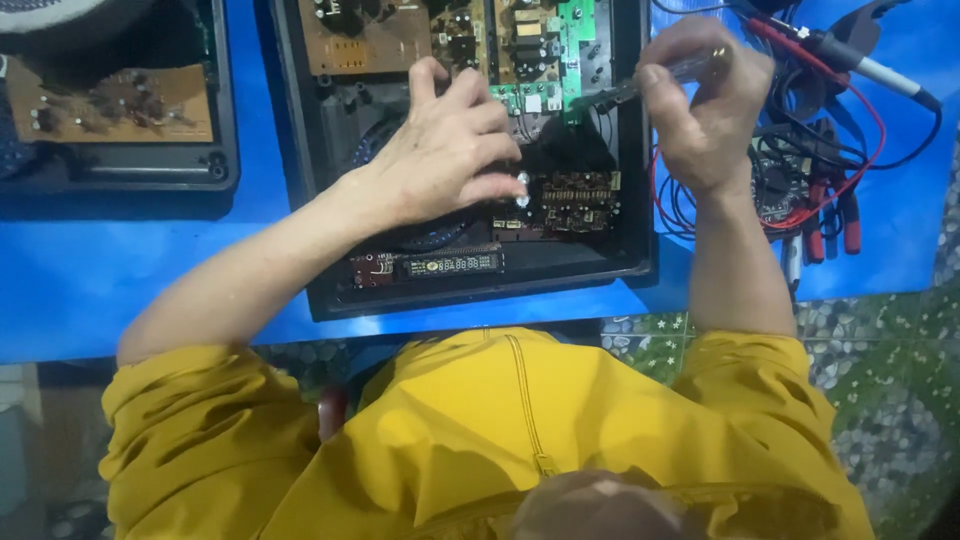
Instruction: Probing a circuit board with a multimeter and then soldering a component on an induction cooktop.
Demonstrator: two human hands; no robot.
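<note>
Two hands are seen over an opened black appliance case (pixel 330 200) on a blue table (pixel 130 270). The right hand (pixel 705 105) is closed around a clear-handled screwdriver (pixel 690 68); fingers curled tight on the handle. The tool's long axis runs from about 2 o'clock down to 8 o'clock, its tip set at the green circuit board (pixel 570 40), at 9 o'clock from the right fingers. The left hand (pixel 445 150) is laid on the case interior, fingers (pixel 500 185) narrow and bent, pressed just beside a small brown board (pixel 580 200); no object is seen gripped. The tip lies between both hands, the right being nearer. A display strip (pixel 455 264) sits at 6 o'clock of the left hand. Red and black test leads (pixel 840 190) are piled at 3 o'clock. A second opened unit (pixel 110 110) lies at 9 o'clock. Pebble-patterned floor (pixel 880 350) shows beyond the table.
</note>
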